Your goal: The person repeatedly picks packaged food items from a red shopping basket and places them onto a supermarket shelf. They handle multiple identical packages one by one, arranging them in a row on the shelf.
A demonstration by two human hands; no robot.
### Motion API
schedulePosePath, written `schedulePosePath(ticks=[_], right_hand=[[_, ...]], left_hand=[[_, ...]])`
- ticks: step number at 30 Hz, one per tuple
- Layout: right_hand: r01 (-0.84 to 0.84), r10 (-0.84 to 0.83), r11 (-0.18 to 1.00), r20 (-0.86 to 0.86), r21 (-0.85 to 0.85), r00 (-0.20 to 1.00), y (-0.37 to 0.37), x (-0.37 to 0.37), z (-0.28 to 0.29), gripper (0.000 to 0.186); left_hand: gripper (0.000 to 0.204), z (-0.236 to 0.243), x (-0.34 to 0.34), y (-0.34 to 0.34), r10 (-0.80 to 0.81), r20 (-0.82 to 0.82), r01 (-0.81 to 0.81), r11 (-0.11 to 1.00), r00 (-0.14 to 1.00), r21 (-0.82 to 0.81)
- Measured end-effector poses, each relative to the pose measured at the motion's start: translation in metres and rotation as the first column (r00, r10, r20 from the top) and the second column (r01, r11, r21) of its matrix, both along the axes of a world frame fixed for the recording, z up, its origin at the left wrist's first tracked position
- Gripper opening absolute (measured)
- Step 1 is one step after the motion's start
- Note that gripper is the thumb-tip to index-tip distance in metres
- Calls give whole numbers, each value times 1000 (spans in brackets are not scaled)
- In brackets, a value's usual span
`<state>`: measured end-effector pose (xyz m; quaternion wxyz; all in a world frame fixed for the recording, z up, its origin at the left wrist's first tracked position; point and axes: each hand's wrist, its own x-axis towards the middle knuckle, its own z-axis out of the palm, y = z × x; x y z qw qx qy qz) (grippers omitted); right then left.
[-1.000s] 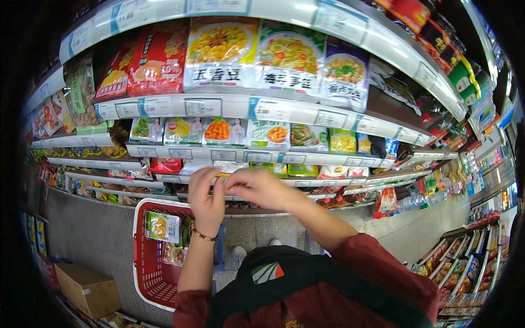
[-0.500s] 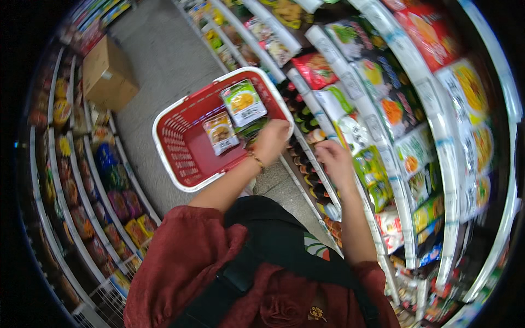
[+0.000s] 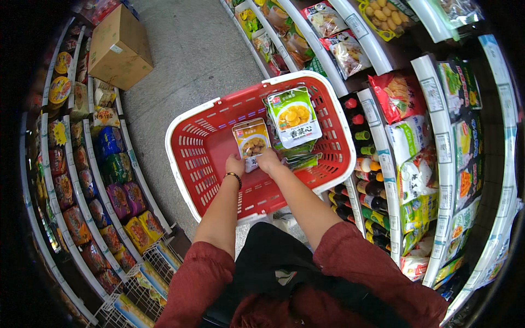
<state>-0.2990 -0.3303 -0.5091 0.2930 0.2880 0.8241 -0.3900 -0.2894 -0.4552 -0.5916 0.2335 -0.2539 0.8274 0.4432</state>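
Inside a red shopping basket with a white rim [image 3: 191, 113], both my hands are at the near end of an orange-and-white food pouch [image 3: 251, 136]. My left hand [image 3: 235, 164] pinches its lower left corner, with a beaded bracelet on the wrist. My right hand [image 3: 268, 160] is closed on the lower right edge. A green-and-white food pouch [image 3: 294, 116] lies just right of it, face up, on top of more green packets [image 3: 303, 160] that are partly covered. My fingertips are partly hidden by the hands.
Shelves of bagged foods [image 3: 418, 180] rise close on the right, with dark sauce bottles [image 3: 374, 202] low beside the basket. Left are shelves of instant noodle packs [image 3: 117, 199] and a wire rack [image 3: 145, 284]. A cardboard box [image 3: 121, 48] stands at the far left.
My right hand has come from beside the shelf into the basket. My left hand has moved left, off the green packets, and both hands now hold the orange pouch. The view has shifted.
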Motion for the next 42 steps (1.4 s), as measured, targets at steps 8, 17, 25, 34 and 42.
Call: schedulePosePath(ticks=[8,17,25,34,42], right_hand=[[-18,11,999,212,34,977,1,-18,-35,89],[-35,20,995,157,95,987,-7,-5,-35,50],[193,-230,581,68,-791,971,42,49,141,29],[70,-474,695,-383,-716,792,144,218,360,31],[396,-302,908,-865,-134,400,225,445,444,22]], left_hand=[[33,-13,-6,11,-53,135,41,995,989,90],[37,36,-15,2,7,87,-12,998,996,59],[29,230,14,-14,98,-95,4,674,991,739],[49,432,103,98,-295,-625,691,330,723,643],[66,532,247,257,-489,-794,841,-197,361,504]])
